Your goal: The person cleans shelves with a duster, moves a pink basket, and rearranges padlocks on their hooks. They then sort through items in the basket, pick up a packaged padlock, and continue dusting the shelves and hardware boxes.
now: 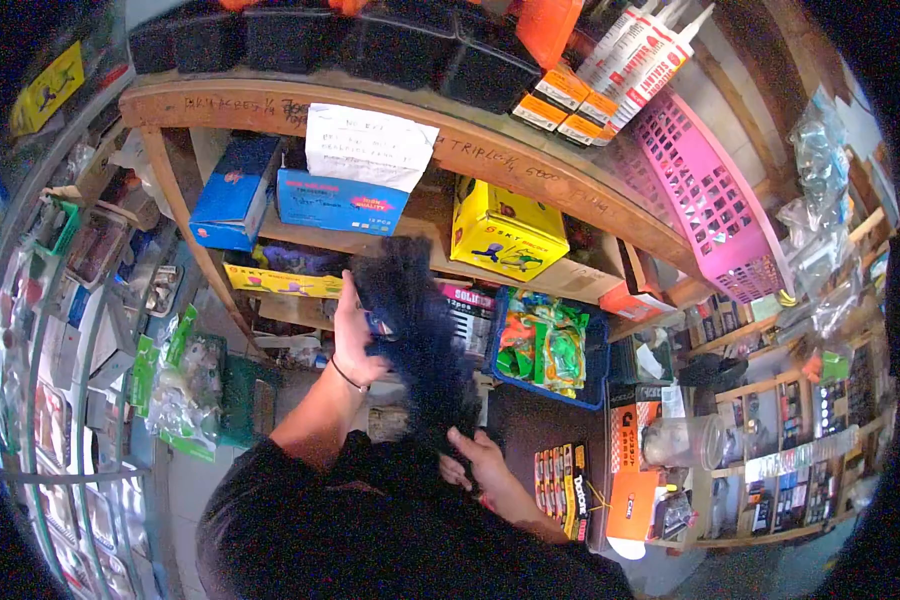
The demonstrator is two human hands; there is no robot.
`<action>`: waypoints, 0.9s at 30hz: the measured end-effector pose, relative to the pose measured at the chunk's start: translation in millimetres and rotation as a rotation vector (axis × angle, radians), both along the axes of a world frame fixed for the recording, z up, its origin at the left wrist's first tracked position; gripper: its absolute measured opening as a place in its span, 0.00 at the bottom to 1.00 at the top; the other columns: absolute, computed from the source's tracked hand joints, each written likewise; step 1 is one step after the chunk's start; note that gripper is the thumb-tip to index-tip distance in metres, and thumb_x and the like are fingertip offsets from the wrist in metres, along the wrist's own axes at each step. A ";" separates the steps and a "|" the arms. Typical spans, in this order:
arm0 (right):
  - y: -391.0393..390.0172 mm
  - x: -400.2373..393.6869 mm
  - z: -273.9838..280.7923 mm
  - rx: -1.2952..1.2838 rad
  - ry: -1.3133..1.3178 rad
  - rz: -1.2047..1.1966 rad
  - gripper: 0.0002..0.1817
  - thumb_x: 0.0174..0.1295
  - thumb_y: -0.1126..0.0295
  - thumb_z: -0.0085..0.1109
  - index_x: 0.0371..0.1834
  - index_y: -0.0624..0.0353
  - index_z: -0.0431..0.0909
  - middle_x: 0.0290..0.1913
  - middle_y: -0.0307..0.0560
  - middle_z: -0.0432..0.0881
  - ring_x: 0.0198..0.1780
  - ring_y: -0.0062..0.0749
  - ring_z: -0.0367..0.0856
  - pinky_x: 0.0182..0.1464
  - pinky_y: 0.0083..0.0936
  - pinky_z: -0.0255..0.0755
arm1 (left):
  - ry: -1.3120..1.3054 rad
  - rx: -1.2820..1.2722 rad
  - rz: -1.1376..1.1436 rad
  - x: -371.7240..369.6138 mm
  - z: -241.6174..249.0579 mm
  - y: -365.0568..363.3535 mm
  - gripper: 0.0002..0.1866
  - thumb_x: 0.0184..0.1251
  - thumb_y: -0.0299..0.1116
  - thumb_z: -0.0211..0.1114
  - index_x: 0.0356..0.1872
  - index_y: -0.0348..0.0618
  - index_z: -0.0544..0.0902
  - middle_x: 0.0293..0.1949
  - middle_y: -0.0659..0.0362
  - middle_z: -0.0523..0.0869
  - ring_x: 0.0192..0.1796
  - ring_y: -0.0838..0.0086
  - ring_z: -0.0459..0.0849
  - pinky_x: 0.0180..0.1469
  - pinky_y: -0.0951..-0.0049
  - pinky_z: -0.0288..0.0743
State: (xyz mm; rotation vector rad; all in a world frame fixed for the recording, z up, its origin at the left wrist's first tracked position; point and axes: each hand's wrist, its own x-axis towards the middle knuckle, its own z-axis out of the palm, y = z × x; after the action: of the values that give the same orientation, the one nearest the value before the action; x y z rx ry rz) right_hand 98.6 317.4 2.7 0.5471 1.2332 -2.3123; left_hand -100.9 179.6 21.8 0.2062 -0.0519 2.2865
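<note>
In front of my chest is a dark blue-black bundle (425, 335), soft-looking and blurred, held upright and slightly tilted. It looks like cloth or knitted goods, but its exact kind cannot be made out. My left hand (355, 335), with a thin band at the wrist, supports its upper left side; some fingers are behind it. Lower down, my right hand (480, 465) grips its bottom end, thumb uppermost. Just behind the bundle's top is a wooden shelf with a yellow box (510, 230) and a blue box (340, 205) with a handwritten paper (365, 145) above it.
A blue basket (595, 390) of green and orange packets stands right of the bundle. Overhead, a wooden shelf edge (470, 150) carries black bins, sealant tubes (635, 60) and a pink basket (710, 200). Bagged goods (185, 390) hang at left. Orange boxes (635, 505) stand at lower right.
</note>
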 end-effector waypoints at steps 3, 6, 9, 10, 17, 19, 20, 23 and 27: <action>-39.5 -1.0 24.0 0.405 -0.224 -0.220 0.13 0.60 0.57 0.52 0.30 0.56 0.70 0.22 0.37 0.73 0.19 0.20 0.69 0.20 0.16 0.62 | -0.014 0.025 -0.070 -8.5 -36.9 7.9 0.31 0.61 0.59 0.42 0.54 0.44 0.69 0.48 0.51 0.77 0.51 0.57 0.74 0.54 0.48 0.65; 5.5 5.3 -12.1 0.197 -0.038 0.001 0.12 0.60 0.58 0.53 0.32 0.56 0.70 0.27 0.36 0.75 0.26 0.20 0.71 0.25 0.17 0.67 | 0.061 0.114 -0.047 -4.5 -25.9 6.9 0.30 0.62 0.57 0.42 0.55 0.44 0.68 0.50 0.52 0.75 0.53 0.58 0.73 0.54 0.49 0.65; -3.2 8.4 -2.2 -0.008 0.038 0.071 0.12 0.58 0.59 0.55 0.36 0.56 0.72 0.33 0.35 0.77 0.33 0.19 0.74 0.32 0.17 0.70 | 0.071 0.110 -0.043 -2.9 -36.5 13.8 0.29 0.63 0.56 0.42 0.55 0.45 0.68 0.51 0.53 0.74 0.53 0.58 0.73 0.54 0.50 0.66; -24.8 6.6 17.7 0.224 -0.039 -0.001 0.14 0.61 0.57 0.51 0.30 0.57 0.69 0.22 0.36 0.71 0.22 0.21 0.67 0.23 0.17 0.62 | 0.065 0.093 -0.048 -4.4 -50.0 19.8 0.30 0.62 0.57 0.42 0.55 0.45 0.68 0.51 0.53 0.74 0.52 0.57 0.73 0.53 0.49 0.66; -20.7 9.9 11.7 0.128 -0.043 -0.158 0.14 0.63 0.57 0.46 0.27 0.56 0.67 0.11 0.38 0.64 0.11 0.22 0.60 0.13 0.17 0.52 | -0.157 -0.041 0.011 6.0 -21.0 20.8 0.30 0.61 0.58 0.43 0.57 0.48 0.67 0.51 0.53 0.75 0.53 0.59 0.73 0.54 0.45 0.63; -36.3 9.3 23.1 0.304 -0.200 -0.179 0.14 0.64 0.58 0.43 0.28 0.56 0.66 0.11 0.38 0.64 0.09 0.23 0.59 0.14 0.19 0.54 | 0.040 0.083 -0.078 0.1 -60.4 36.7 0.31 0.59 0.57 0.47 0.59 0.49 0.65 0.51 0.56 0.74 0.51 0.55 0.73 0.52 0.51 0.68; -33.7 12.4 14.6 0.292 -0.160 -0.161 0.14 0.64 0.58 0.43 0.30 0.56 0.66 0.12 0.38 0.64 0.09 0.23 0.59 0.14 0.19 0.54 | 0.015 0.148 -0.147 -1.2 -53.8 35.4 0.31 0.59 0.57 0.46 0.58 0.49 0.65 0.51 0.55 0.74 0.52 0.55 0.73 0.53 0.51 0.68; -14.1 15.3 8.7 0.201 -0.093 -0.183 0.13 0.64 0.58 0.45 0.30 0.56 0.66 0.12 0.38 0.64 0.10 0.22 0.61 0.13 0.17 0.51 | 0.097 0.069 -0.055 8.6 -29.1 24.7 0.31 0.59 0.57 0.46 0.58 0.49 0.65 0.51 0.56 0.74 0.52 0.58 0.73 0.53 0.53 0.68; -27.0 24.2 10.9 0.286 -0.136 -0.085 0.13 0.65 0.58 0.42 0.29 0.56 0.65 0.12 0.37 0.63 0.08 0.23 0.59 0.15 0.20 0.56 | -0.021 0.021 -0.137 7.4 -40.2 40.2 0.32 0.60 0.57 0.44 0.58 0.45 0.65 0.50 0.53 0.75 0.51 0.56 0.74 0.53 0.52 0.67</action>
State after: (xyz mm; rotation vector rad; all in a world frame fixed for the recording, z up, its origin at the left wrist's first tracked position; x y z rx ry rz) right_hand 122.8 290.4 13.5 0.8549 1.5094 -2.1362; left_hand -93.5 219.8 -18.5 0.1844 -0.0976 2.1527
